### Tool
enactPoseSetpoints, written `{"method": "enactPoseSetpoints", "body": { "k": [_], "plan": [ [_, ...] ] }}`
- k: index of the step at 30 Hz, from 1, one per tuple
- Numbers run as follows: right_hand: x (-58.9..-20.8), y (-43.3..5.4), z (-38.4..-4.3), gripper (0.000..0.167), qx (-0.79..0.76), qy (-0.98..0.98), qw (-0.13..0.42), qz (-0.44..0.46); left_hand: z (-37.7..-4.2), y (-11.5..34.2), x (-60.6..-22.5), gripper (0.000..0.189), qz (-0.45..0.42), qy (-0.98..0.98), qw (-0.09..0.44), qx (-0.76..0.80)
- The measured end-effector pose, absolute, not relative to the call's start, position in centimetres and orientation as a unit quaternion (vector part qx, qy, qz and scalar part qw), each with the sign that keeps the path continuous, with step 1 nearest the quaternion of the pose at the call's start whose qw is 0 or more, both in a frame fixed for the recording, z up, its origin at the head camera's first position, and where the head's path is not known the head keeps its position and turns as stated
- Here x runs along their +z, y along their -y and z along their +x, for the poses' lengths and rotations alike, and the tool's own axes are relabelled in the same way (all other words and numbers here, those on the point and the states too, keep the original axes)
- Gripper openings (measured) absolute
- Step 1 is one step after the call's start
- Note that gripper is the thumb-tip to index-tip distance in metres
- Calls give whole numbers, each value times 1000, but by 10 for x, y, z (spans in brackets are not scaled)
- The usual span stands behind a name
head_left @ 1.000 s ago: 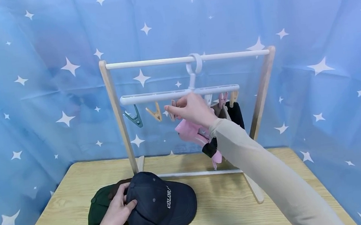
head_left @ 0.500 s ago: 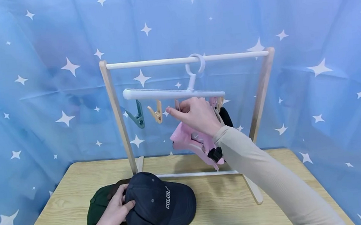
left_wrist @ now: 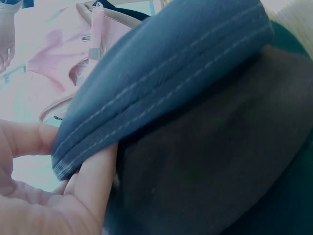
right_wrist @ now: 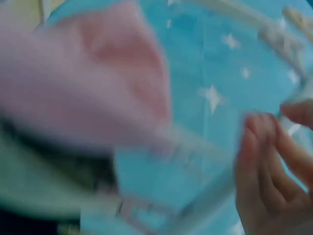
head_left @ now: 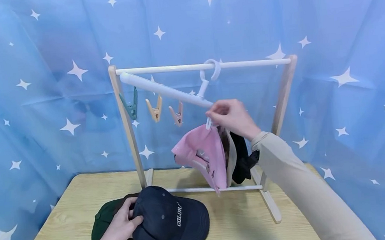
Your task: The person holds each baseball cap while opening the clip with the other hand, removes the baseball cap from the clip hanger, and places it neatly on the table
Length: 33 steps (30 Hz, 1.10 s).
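Wood-grain table (head_left: pixel 71 211), 1 rack (head_left: pixel 162 68), navy cap (head_left: pixel 168 220), blue star-patterned backdrop (head_left: pixel 182 27) behind

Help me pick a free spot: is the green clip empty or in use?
Empty: in the head view nothing hangs from the green clip, and only curtain shows beneath it.

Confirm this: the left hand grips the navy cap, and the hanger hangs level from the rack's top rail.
Not level: the head view shows the hanger tilted, its end by the green clip raised. The left hand grips the navy cap, and the hanger hangs from the top rail.
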State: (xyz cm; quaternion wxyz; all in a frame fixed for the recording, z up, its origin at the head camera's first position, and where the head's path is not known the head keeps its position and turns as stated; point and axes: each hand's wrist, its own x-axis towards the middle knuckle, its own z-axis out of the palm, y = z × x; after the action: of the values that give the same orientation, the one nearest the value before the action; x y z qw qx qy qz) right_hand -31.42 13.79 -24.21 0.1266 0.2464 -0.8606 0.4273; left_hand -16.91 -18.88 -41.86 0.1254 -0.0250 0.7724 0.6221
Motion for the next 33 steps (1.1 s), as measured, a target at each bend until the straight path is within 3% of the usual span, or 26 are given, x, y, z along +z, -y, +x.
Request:
{"method": "enactPoseSetpoints", "body": {
  "k": [5,10,14,25,33],
  "plan": [
    [-248,-164,-336,22,383,874,177,240,-171,196,-415,49,-17,-780,115,615],
    [-257,-179,-351,40,338,891,123,278,-173,198,-405,39,-24,-806,88,585],
    [-262,-185,-355,41,342,892,98,279,-177,195,-395,30,-31,-834,55,548],
    [-256,-178,-353,41,329,876,120,330,-192,187,-373,13,33,-886,-13,463],
    [-252,-184,-349,40,333,869,121,347,-205,170,-355,11,92,-912,-44,398]
  ]
}}
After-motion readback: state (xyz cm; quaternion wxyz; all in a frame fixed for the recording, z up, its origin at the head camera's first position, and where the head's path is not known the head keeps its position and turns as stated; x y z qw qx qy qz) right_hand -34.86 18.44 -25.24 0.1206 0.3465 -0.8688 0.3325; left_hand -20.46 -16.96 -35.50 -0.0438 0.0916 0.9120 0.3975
